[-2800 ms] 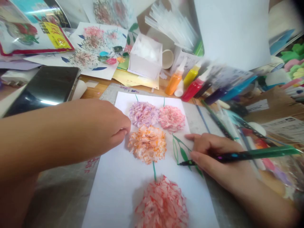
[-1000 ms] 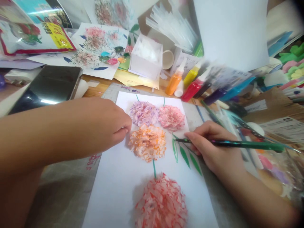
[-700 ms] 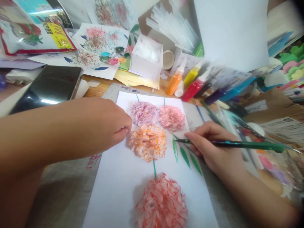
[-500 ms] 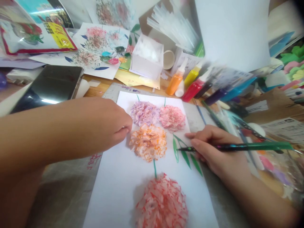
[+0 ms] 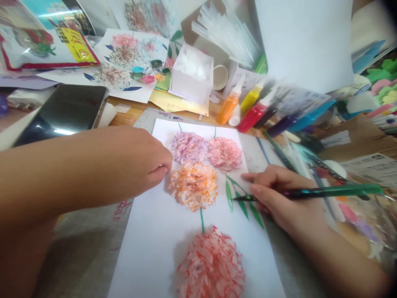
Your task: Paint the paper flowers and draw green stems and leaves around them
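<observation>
My right hand (image 5: 276, 194) grips a green brush pen (image 5: 328, 191), its dark tip touching an outlined, partly filled green leaf (image 5: 229, 198). Two filled green leaves lie beside it on the white paper (image 5: 155, 248). Ruffled paper flowers are stuck on the sheet: a purple one (image 5: 189, 147), a pink one (image 5: 225, 153), an orange one (image 5: 194, 185) and a larger red one (image 5: 214, 265) nearest me. Short green stems show by them. My left hand (image 5: 149, 159) is curled on the paper's left edge, next to the purple and orange flowers; what its fingers hold, if anything, is hidden.
A phone (image 5: 65, 111) lies at the left. Behind the sheet stand a white box (image 5: 192, 74) and several paint bottles, among them an orange one (image 5: 228, 105). More pens (image 5: 281, 153) and a cardboard box (image 5: 359, 140) crowd the right. A finished flower picture (image 5: 142, 89) lies at the back.
The pen tip has shifted very slightly down and to the right at the outlined leaf. My left hand has stayed almost where it was.
</observation>
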Motion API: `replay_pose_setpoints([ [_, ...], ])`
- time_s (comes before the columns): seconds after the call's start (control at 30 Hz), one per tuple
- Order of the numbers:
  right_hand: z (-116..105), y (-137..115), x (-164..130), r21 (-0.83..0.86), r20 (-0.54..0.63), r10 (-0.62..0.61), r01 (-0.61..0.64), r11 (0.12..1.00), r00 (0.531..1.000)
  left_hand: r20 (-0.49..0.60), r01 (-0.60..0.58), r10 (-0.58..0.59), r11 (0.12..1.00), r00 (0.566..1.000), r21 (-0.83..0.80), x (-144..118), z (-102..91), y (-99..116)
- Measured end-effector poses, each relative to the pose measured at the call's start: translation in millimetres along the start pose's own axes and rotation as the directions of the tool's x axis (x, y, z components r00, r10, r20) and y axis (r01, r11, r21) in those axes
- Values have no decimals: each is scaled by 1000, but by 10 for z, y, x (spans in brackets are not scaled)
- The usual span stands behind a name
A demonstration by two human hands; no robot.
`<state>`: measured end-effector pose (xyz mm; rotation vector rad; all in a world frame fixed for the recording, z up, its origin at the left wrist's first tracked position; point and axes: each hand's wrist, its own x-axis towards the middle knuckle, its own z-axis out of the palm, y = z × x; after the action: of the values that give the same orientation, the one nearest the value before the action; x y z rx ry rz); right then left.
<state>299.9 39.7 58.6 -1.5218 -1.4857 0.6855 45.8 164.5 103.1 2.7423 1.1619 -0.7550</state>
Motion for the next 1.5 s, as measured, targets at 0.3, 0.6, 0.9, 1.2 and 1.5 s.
replay_pose_setpoints([
  [0.3,-15,-6,-15,-42,-4,-22,22,999,1000,8,12,-12,999,1000,-35,18,1,12],
  [0.6,-23,-65,7,-63,23,-40,42,997,999,-9,-1,1,1000,1000,-3,-17,10,-23],
  [0.9,-25,-27,-21,-52,50,-54,56,997,997,1,-26,26,1000,1000,7,-10,6,-7],
  [1.2,-41,-66,-3,-50,109,-69,75,996,992,-6,-38,38,999,999,24,1,12,-12],
  [1.5,-54,-80,-8,-59,131,-70,78,995,989,-24,-38,38,999,999,16,4,15,-28],
])
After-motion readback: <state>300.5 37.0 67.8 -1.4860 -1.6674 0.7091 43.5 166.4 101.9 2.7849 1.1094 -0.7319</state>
